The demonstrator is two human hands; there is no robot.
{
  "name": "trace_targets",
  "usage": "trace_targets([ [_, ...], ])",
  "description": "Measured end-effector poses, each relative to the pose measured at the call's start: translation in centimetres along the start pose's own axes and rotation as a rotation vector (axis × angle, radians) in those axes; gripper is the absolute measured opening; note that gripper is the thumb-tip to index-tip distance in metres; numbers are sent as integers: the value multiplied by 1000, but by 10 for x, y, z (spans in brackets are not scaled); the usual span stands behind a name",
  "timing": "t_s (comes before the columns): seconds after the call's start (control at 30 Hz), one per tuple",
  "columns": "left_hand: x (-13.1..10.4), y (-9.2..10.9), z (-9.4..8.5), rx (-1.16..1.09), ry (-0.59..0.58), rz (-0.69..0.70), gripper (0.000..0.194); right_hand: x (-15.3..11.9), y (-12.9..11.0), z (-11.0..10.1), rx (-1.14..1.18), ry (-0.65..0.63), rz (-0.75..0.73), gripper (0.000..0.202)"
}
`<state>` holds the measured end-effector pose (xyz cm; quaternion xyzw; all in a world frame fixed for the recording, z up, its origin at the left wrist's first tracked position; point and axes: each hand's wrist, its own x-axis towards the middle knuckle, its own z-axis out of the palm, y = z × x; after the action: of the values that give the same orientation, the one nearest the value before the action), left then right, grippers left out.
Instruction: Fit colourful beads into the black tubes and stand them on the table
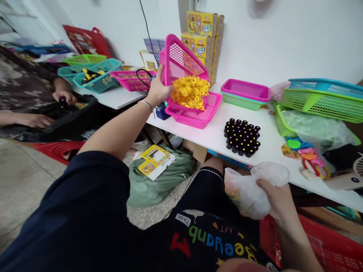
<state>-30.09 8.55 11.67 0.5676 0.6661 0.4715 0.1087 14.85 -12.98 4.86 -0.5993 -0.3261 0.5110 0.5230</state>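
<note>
My left hand [159, 87] grips the edge of a pink mesh basket [181, 56], tipped steeply above the table. Many small yellow plastic pieces [190, 91] are gathered at its low side, some blurred as if sliding. Directly beneath sits a second pink basket [211, 109] on the white table. Near my lap, my right hand [272, 194] is closed around a crumpled translucent plastic bag [249, 192] with something colourful inside. Just beyond it, a cluster of black cylinders [242, 136] with pink and yellow dots on top stands on the table.
Stacked baskets [246, 92] stand behind the cylinders. Yellow boxes [200, 41] are piled against the wall. At right lie green and blue baskets [323, 98] and a fan [348, 179]. On the left, a co-worker's hands [64, 92] work over a black container.
</note>
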Motion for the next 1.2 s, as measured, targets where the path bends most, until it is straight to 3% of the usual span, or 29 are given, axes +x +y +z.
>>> trace_targets([
  [0.1, -4, 0, -1, 27, 86, -33, 67, 2, -2, 6, 2, 29, 9, 42],
  [0.23, -10, 1, -5, 62, 59, -41, 77, 2, -5, 13, -1, 36, 19, 47],
  [0.47, -25, -1, -13, 57, -12, 183, 105, -1, -4, 20, 48, 31, 77, 51],
  [0.63, -30, -8, -17, 123, -29, 275, 110, -1, -2, 20, 21, 8, 64, 49],
  [0.83, -31, -9, -23, 160, -39, 234, 113, -5, -4, 21, 4, 22, 34, 48],
  [0.97, -32, -8, -26, 177, -47, 321, 116, -8, -8, 22, 12, 40, 50, 42],
  [1.2, -38, -1, -38, 280, -44, 371, 111, -9, -6, 19, 20, 26, 35, 52],
])
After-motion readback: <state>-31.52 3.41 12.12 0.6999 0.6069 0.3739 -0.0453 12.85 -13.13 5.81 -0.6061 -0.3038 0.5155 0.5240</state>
